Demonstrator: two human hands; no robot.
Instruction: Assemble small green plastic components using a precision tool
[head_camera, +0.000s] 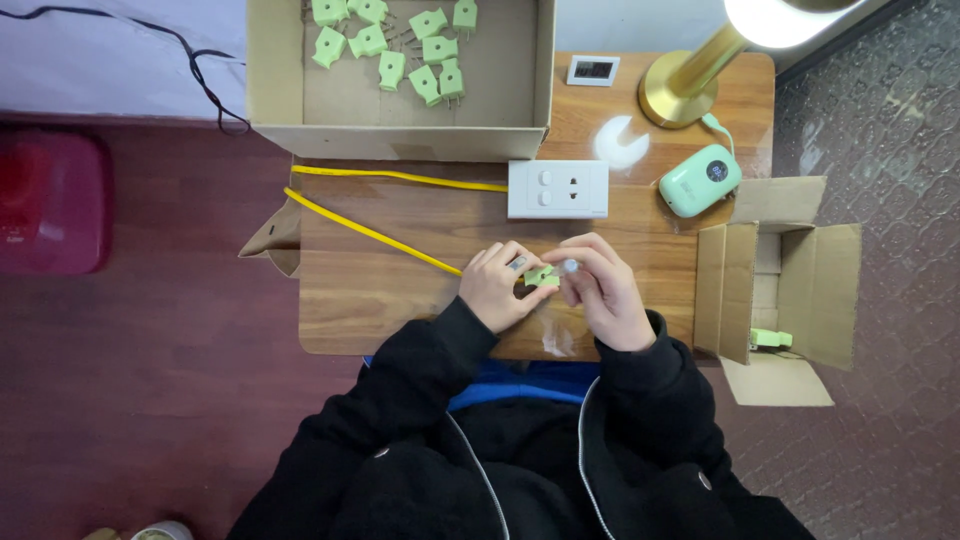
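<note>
Both hands are meeting over the bench (400, 290) as we are pinching a green plug (541, 277) with our left hand (497, 287) while our right hand (600, 290) is gripping a small tool (568, 267) against it, close for control.

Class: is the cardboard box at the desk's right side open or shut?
Open: the cardboard box has its flaps spread, showing one green plug inside.

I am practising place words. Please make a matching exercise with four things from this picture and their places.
Things:
1. white socket panel
2. pile of green plugs
3. gold lamp base
4. single green plug

Places:
A. between the left hand and right hand
B. in the large cardboard box
C. at the table's far right corner
D. at the end of the yellow cable

Pairs: 1-D, 2-B, 3-C, 4-A
</note>
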